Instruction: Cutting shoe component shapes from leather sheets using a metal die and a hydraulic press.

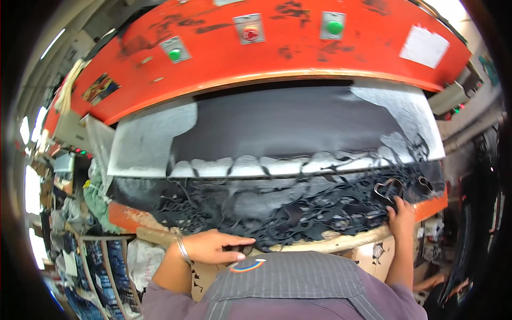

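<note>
My right hand (402, 217) is at the front right of the machine bed, thumb and fingers closed on the near edge of a curved metal cutting die (388, 182). The die stands on a heap of dark leather scraps (298, 216). A smaller metal cutting die (425, 184) lies just right of it. My left hand (218, 247), with bangles at the wrist, is open at the front edge beside the scraps, fingers stretched to the right and holding nothing. Beyond the scraps, a large dark leather sheet (288, 122) with a scalloped near edge lies on the pale cutting board (152, 136).
The machine's orange-red beam (213, 58) spans above the board, bearing two green buttons (334, 27) and a red one (250, 33). A rack with dark folded pieces (98, 266) stands at left, near a white plastic bag (144, 261). Another person's hand (431, 281) shows at lower right.
</note>
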